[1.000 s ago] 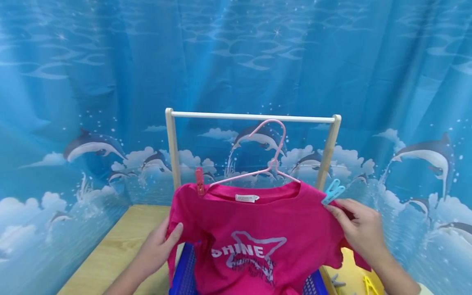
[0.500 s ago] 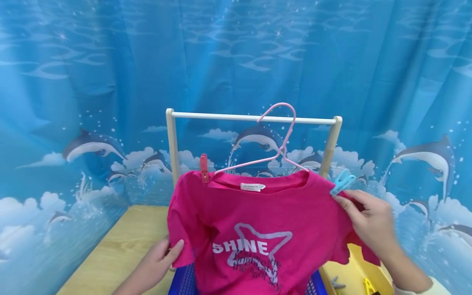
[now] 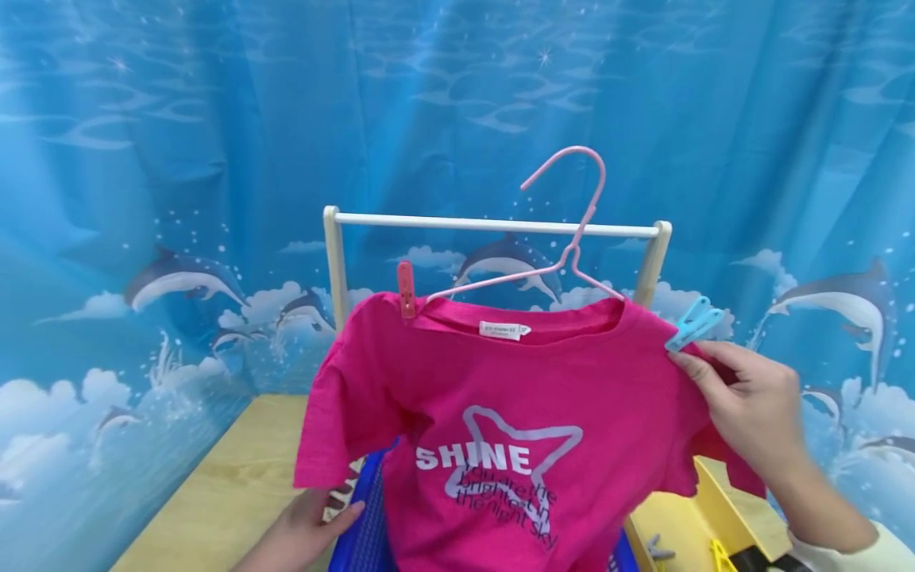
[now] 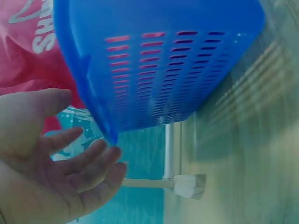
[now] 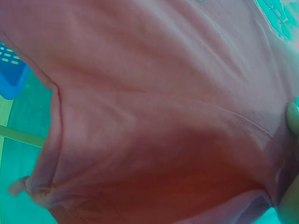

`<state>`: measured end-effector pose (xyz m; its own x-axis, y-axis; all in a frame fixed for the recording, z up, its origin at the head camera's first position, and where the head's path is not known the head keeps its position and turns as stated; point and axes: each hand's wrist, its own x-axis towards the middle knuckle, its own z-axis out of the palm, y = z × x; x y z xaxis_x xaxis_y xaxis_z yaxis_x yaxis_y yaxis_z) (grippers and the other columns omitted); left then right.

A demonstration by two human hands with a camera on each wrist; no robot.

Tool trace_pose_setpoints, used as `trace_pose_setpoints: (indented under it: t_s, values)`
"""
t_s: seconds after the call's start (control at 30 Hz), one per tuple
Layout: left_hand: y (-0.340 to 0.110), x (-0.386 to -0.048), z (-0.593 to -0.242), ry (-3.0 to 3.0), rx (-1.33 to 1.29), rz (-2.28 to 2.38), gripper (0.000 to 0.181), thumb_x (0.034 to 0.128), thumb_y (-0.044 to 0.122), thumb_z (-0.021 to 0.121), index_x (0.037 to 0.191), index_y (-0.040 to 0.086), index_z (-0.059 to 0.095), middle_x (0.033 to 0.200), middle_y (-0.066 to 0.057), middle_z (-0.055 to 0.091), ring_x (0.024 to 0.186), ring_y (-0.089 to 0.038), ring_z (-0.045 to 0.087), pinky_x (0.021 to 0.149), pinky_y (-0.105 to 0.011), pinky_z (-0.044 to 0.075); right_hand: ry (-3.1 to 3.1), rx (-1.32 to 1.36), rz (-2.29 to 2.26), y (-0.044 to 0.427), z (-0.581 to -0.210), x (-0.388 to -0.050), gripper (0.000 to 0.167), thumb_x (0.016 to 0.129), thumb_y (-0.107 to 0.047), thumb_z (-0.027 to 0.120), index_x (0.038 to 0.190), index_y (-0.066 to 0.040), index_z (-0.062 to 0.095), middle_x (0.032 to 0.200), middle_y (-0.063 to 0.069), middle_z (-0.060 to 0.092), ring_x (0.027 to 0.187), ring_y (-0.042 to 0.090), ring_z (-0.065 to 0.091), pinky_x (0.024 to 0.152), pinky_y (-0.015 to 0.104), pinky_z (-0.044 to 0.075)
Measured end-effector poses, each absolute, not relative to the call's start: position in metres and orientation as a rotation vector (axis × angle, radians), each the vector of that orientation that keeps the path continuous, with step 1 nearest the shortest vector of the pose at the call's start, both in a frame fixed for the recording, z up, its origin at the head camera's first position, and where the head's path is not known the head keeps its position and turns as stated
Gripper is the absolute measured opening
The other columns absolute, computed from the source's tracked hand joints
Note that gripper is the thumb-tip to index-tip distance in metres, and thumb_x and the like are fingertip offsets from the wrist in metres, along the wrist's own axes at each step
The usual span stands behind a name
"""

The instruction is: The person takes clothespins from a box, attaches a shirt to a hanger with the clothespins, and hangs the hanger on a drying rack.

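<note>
A pink T-shirt (image 3: 615, 389) with a star and "SHINE" print is on a pink hanger (image 3: 590, 213), held up in the head view. My right hand (image 3: 758, 397) pinches its right shoulder, just below a light-blue clothespin (image 3: 695, 322) clipped there. On the left shoulder sits a red clothespin (image 3: 406, 290). Low beside the blue basket (image 3: 364, 516), my left hand (image 3: 303, 528) holds nothing; the left wrist view shows its fingers (image 4: 100, 170) loosely extended near the basket rim. Shirt fabric (image 5: 154, 107) fills most of the right wrist view.
Behind the shirt stands a rack with a white rod (image 3: 465, 223) on wooden posts; the hanger's hook tip appears above the rod. A yellow tray (image 3: 722, 496) at lower right holds a grey clothespin (image 3: 658, 548) and a yellow one (image 3: 720, 556). The wooden table (image 3: 236, 469) extends left.
The shirt and hanger have risen and shifted right with my right hand. My left hand has let go of the left sleeve and dropped lower, beside the basket.
</note>
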<state>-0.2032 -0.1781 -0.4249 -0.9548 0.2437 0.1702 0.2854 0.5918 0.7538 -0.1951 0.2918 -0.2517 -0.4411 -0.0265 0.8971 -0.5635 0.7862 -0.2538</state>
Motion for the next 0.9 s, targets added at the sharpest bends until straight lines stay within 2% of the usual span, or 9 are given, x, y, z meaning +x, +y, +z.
trace_pose_setpoints:
  t_s: [0.1, 0.27, 0.47, 0.7, 0.9]
  values:
    - [-0.179, -0.205, -0.431, -2.841, -0.499, -1.391, 0.052, 0.0959, 0.029, 0.061, 0.131, -0.006, 0.043, 0.093, -0.005, 0.063, 0.079, -0.015, 0.063, 0.068, -0.029, 0.052, -1.946, 0.449, 0.644, 0.292, -0.245, -0.195, 0.029, 0.073, 0.008, 0.079, 0.100, -0.002, 0.075, 0.086, -0.040, 0.053, 0.068, -0.017, 0.051, 0.065, 0.002, 0.042]
    - [-0.181, -0.208, -0.438, -2.933, -0.539, -1.498, 0.073, 0.0982, 0.033, 0.057, 0.144, -0.012, 0.023, 0.087, -0.004, 0.063, 0.076, -0.017, 0.062, 0.067, -0.034, 0.051, -1.946, 0.447, 0.627, 0.292, -0.236, -0.196, 0.030, 0.074, 0.007, 0.079, 0.102, -0.002, 0.074, 0.088, -0.041, 0.052, 0.069, -0.019, 0.051, 0.066, 0.001, 0.041]
    - [-0.186, -0.207, -0.442, -2.835, -0.640, -1.824, 0.077, 0.1006, 0.028, 0.053, 0.145, -0.015, 0.008, 0.081, -0.013, 0.071, 0.077, -0.020, 0.070, 0.067, -0.026, 0.054, -1.965, 0.430, 0.658, 0.291, -0.231, -0.198, 0.033, 0.077, 0.004, 0.079, 0.108, -0.004, 0.073, 0.090, -0.039, 0.053, 0.073, -0.018, 0.053, 0.067, 0.001, 0.042]
    - [-0.186, -0.205, -0.439, -2.833, -0.616, -1.950, 0.080, 0.1008, 0.028, 0.053, 0.144, -0.018, 0.005, 0.087, -0.018, 0.072, 0.084, -0.025, 0.071, 0.071, -0.027, 0.055, -1.942, 0.430, 0.661, 0.296, -0.228, -0.199, 0.032, 0.077, 0.003, 0.079, 0.107, -0.003, 0.073, 0.088, -0.041, 0.053, 0.071, -0.017, 0.053, 0.067, 0.001, 0.041]
    - [-0.195, -0.206, -0.442, -2.819, -0.651, -1.932, 0.080, 0.1001, 0.024, 0.054, 0.143, -0.019, 0.003, 0.083, -0.019, 0.071, 0.078, -0.023, 0.071, 0.067, -0.026, 0.054, -1.947, 0.372, 0.687, 0.301, -0.225, -0.197, 0.032, 0.078, 0.001, 0.078, 0.109, -0.002, 0.072, 0.086, -0.041, 0.053, 0.072, -0.018, 0.052, 0.067, 0.000, 0.040]
